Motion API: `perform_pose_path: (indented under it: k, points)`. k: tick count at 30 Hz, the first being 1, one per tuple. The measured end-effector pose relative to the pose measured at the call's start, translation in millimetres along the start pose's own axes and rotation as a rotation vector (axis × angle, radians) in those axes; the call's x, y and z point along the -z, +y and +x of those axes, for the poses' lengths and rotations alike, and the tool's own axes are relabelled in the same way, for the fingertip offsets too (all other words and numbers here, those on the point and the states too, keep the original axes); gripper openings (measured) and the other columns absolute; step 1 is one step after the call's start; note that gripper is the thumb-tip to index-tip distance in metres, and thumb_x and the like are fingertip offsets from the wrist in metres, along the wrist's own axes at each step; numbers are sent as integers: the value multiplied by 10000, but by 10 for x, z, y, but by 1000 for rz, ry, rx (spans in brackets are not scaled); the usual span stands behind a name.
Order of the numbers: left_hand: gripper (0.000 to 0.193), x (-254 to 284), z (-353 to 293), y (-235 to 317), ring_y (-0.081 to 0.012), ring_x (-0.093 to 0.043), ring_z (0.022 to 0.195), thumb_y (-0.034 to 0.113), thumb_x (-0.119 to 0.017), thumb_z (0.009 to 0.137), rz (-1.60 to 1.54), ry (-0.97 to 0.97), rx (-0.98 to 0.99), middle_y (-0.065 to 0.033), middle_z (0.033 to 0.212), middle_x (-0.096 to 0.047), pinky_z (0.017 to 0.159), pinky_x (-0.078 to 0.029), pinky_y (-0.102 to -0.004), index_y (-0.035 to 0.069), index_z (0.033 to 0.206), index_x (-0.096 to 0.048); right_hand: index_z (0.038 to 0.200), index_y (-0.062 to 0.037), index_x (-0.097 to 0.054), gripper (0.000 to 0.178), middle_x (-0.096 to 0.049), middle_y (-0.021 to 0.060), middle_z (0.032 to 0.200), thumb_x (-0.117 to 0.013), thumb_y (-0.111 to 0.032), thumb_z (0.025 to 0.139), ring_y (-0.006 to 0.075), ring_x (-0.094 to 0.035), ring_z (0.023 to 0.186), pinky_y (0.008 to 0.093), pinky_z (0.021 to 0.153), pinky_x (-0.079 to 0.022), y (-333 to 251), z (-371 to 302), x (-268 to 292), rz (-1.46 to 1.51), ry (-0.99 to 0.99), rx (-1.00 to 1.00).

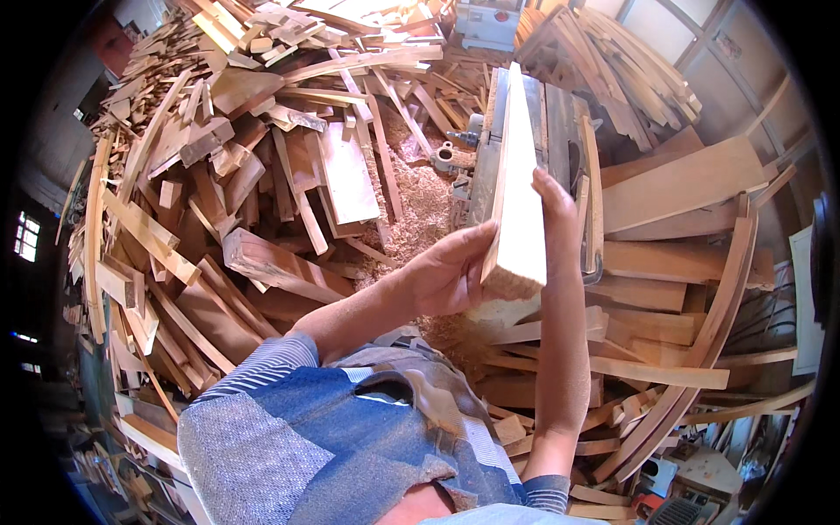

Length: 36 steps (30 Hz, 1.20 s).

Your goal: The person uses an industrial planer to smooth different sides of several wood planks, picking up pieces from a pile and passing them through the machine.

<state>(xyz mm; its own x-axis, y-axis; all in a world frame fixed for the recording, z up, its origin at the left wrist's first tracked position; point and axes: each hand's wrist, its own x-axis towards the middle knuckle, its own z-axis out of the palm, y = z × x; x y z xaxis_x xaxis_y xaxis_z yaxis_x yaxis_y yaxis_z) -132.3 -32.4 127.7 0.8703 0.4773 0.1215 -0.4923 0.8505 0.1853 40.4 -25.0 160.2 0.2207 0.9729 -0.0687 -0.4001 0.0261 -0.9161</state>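
A long pale wooden plank point(522, 192) points away from me, its near end close to my body and its far end over a woodworking machine with a long flat metal bed point(484, 175). My left hand point(462, 269) grips the plank's left side near the close end, with the thumb against the wood. On the opposite side, my right hand point(560, 206) is pressed along the edge, fingers pointing up; part of its grip is hidden behind the wood. The plank's near end face looks rough, and its upper face is brightly lit.
Piled offcuts point(254, 166) fill the left and far side. Wood shavings point(420, 219) cover the floor beside the machine. Wide boards point(687, 184) and long curved strips point(731, 289) are stacked at right. A pale blue machine point(487, 26) stands at the back.
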Motion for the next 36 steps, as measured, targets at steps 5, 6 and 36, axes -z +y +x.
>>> perform_pose_path:
  k: [5, 6, 36]
  points:
    - [497, 564, -295, -34, -216, -675, 1157, 256, -585, 1030, 71, 56, 175, -152, 1302, -644, 953, -607, -373, -17, 1418, -441, 1288, 87, -566, 498, -662, 64, 1015, -651, -293, 977, 123, -640, 924, 266, 829, -536, 487, 33, 196, -65, 56, -114]
    - [510, 675, -354, -55, -214, -673, 1159, 254, -620, 1012, 137, 132, 192, -146, 1304, -645, 950, -603, -369, -16, 1410, -448, 1292, 90, -562, 503, -663, 62, 1021, -651, -294, 979, 120, -638, 927, 266, 841, -533, 561, 26, 194, -106, 48, -134]
    - [516, 3290, 1631, -875, -221, -631, 786, 558, -467, 1038, 475, 825, 211, -70, 895, -654, 707, -526, -421, 65, 1108, -601, 1216, -1, -627, 400, -686, 56, 988, -739, -217, 899, 183, -668, 899, 346, 815, -539, 2355, -5514, 1611, 154, 516, -1053]
